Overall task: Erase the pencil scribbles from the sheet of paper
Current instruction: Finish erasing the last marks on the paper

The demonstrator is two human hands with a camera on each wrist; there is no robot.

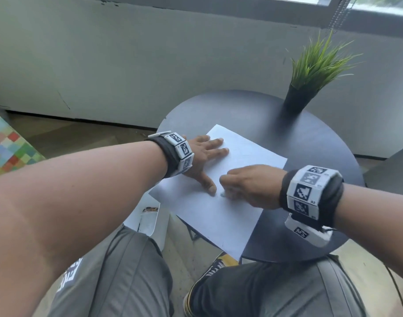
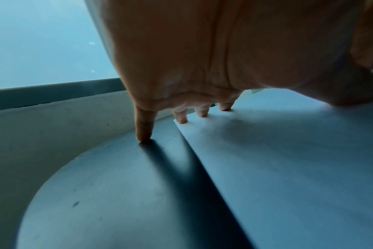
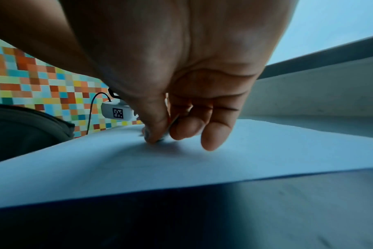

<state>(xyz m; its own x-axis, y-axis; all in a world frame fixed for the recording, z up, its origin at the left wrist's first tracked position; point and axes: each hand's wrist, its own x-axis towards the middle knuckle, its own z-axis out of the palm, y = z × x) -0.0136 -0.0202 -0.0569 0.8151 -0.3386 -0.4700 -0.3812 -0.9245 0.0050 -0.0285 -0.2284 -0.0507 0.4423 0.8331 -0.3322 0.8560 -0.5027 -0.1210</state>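
Observation:
A white sheet of paper (image 1: 219, 211) lies on the round dark table (image 1: 310, 152), its near corner hanging over the edge. My left hand (image 1: 202, 154) lies flat with fingers spread, pressing the sheet's left part; in the left wrist view three fingertips (image 2: 201, 112) rest on the paper (image 2: 287, 160) and the little finger on the table (image 2: 106, 193). My right hand (image 1: 246, 184) is curled, pinching a small pale eraser (image 3: 163, 137) against the paper (image 3: 138, 161) just right of my left thumb. Only faint pencil marks show on the sheet.
A black pot with a green grass plant (image 1: 310, 74) stands at the table's far right. A wall runs behind the table. My knees (image 1: 264, 294) are under the near edge. A multicoloured checked surface (image 1: 6, 147) sits at the left, and a white object (image 1: 150, 218) is on the floor.

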